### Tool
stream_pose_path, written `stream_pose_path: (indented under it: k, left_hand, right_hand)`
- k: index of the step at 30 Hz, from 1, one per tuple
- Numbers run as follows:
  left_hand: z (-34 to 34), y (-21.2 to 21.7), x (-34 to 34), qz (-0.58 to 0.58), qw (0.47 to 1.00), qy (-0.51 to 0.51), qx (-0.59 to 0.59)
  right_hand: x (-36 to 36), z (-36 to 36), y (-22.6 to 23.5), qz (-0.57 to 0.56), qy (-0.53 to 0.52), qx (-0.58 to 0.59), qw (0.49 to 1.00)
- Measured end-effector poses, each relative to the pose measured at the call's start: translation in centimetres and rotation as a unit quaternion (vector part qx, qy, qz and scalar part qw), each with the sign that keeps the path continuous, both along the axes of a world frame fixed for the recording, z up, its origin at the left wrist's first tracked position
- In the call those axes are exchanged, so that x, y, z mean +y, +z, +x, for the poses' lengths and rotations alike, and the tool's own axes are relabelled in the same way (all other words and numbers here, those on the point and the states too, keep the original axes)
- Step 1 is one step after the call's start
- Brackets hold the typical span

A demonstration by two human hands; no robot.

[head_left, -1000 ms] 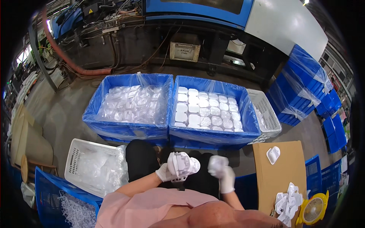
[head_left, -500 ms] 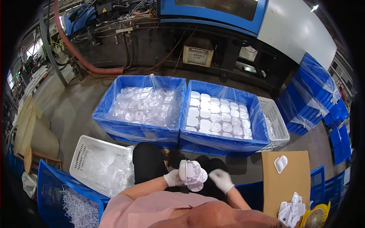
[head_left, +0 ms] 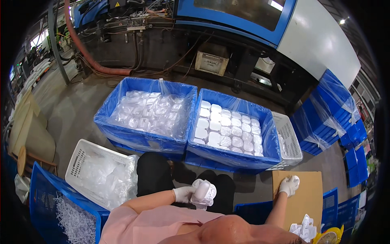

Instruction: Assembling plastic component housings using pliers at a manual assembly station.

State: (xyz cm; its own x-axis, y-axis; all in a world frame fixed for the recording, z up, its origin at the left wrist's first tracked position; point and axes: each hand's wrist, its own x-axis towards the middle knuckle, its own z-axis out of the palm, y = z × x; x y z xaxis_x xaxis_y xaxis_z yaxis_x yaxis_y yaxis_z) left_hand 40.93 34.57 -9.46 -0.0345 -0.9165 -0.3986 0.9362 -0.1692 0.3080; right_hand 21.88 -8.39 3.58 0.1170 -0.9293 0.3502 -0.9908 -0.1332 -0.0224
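Observation:
My left hand (head_left: pixel 183 194), in a white glove, is closed around white moulded plastic parts (head_left: pixel 206 195) held over my lap. Whether these are one piece or several stacked together I cannot make out. My gloved right hand (head_left: pixel 287 186) reaches out to the cardboard sheet (head_left: pixel 309 195) on the right. Its fingers close on a small white plastic piece (head_left: pixel 296 179) lying there, partly hidden by the hand. Nearer to me on the same cardboard is a heap of white plastic parts (head_left: pixel 304 229).
Ahead stand two blue crates, the left one (head_left: pixel 145 141) with film-covered white parts, the right one (head_left: pixel 239 159) with rows of white parts. A white basket (head_left: pixel 73 166) of clear bags and a blue bin (head_left: pixel 40 191) of plastic scraps are left. A yellow fan (head_left: pixel 331 236) sits lower right.
My right hand has moved from beside my lap out to the right, onto the piece on the cardboard. The left hand still holds the white parts, now turned. The view has shifted slightly.

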Motion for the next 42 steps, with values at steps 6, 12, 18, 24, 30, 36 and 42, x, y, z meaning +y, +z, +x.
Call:
stream_pose_path:
  k: [6, 12, 18, 24, 30, 36, 42]
  left_hand:
    - [0.4, -0.4, 0.0, 0.03, 1.0, 0.006, 0.003]
    - [0.2, -1.0, -0.4, 0.021, 1.0, 0.014, 0.004]
    - [0.3, -0.4, -0.1, 0.028, 0.999, 0.017, -0.001]
    - [0.2, -1.1, -0.2, 0.016, 1.0, 0.017, -0.004]
    - [0.2, -1.6, -0.3, 0.019, 1.0, 0.013, -0.003]
    - [0.1, -0.2, -0.2, 0.019, 1.0, -0.008, -0.012]
    - [-0.4, -0.3, -0.1, 0.01, 0.999, 0.005, -0.044]
  right_hand:
    - [1.5, 0.6, 1.3, -0.004, -0.006, -0.033, 0.999]
    - [-0.2, -0.5, -0.1, -0.057, -0.024, -0.074, 0.995]
    - [-1.2, -0.8, -0.8, -0.062, -0.092, -0.095, 0.989]
    - [-3.1, -1.6, -1.3, 0.022, -0.104, -0.243, 0.964]
    - [-2.8, -2.0, -2.3, -0.07, -0.061, -0.361, 0.928]
    - [-1.6, -1.7, -2.0, -0.171, 0.026, -0.304, 0.937]
    - [-0.9, -1.5, -1.2, -0.192, 0.069, -0.288, 0.936]
